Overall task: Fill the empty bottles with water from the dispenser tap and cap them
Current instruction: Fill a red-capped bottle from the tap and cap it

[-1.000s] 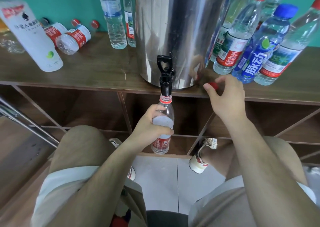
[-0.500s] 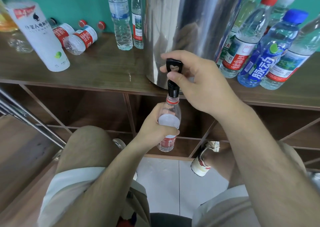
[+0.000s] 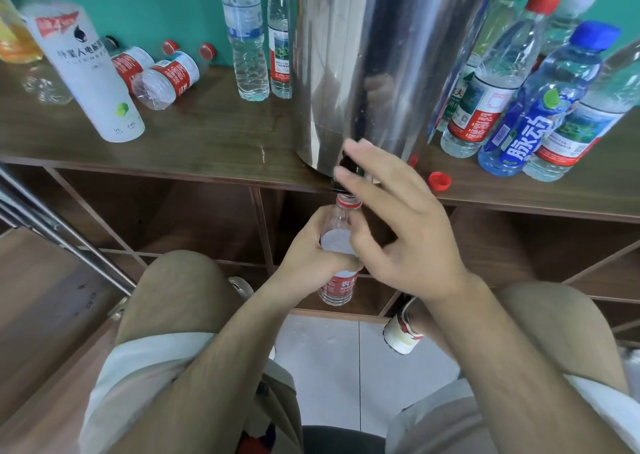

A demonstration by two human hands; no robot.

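The person sits in front of the desk (image 3: 207, 134) with the steel water dispenser (image 3: 381, 55) standing on it near the edge. The left hand (image 3: 308, 245) holds a small red-labelled bottle (image 3: 339, 285) upright below the desk edge, its fingers wrapped tight round the middle. The bottle's open mouth sits right under the black tap (image 3: 337, 185). The right hand (image 3: 398, 231) is up in front of the tap with its fingers (image 3: 367, 157) straight and spread apart. The fingertips seem to rest on the tap lever, though the hand hides most of it, and I cannot tell whether water is running.

A loose red cap (image 3: 439, 179) lies on the desk just right of the dispenser. Further right stands a cluster of filled bottles, among them a blue-capped bottle (image 3: 540, 107) and a red-capped bottle (image 3: 491, 82). To the left of the dispenser two clear bottles (image 3: 246, 37) stand upright by the teal wall. Beyond them a few small bottles (image 3: 169, 79) lie on their sides, next to a tall white bottle (image 3: 86, 79).
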